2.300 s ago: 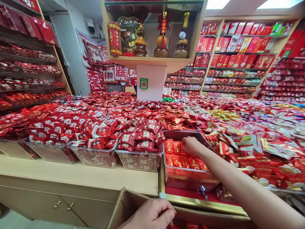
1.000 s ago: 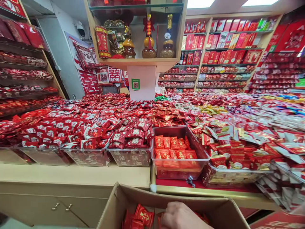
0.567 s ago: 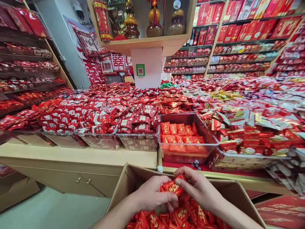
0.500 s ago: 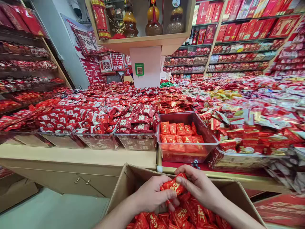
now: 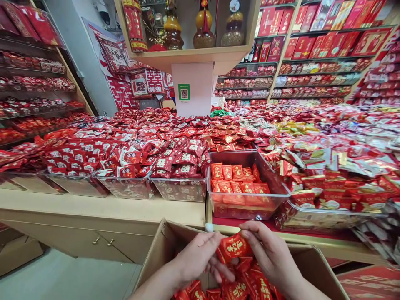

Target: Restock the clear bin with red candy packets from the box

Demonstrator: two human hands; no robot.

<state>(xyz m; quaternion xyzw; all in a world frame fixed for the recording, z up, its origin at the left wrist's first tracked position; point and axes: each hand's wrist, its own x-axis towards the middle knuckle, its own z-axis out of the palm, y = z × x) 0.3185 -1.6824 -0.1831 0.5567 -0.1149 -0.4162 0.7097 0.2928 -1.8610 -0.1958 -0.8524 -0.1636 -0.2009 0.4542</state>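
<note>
My right hand (image 5: 268, 246) pinches the red packet (image 5: 235, 247) at its upper right corner, thumb and fingertips closed together. Half a second ago my left thumb lay across its front; now my left hand (image 5: 200, 258) has loosened and slid leftward, its fingers spread, so more of the printed face shows. A tip of it lies against the packet's left edge, and I can't tell whether it still grips there. The packet sits between my two hands, tilted, above the open carton (image 5: 308, 260). It carries gold characters too small for me to read surely. Just below my grip, the loose red packets (image 5: 237, 291) lie jumbled in the carton; one at the right shows 五 at its top and 門 at its foot. Beyond my fingers stands the clear tub (image 5: 243, 210), with similar packets (image 5: 237, 173) in rows, 五 legible on one. To its left, maroon packets (image 5: 184, 158) bear 囍; to its right, red packets (image 5: 337, 198) show the letters URIAN. Farther off, a white post (image 5: 196, 100) wears a green QR sign (image 5: 184, 92).
</note>
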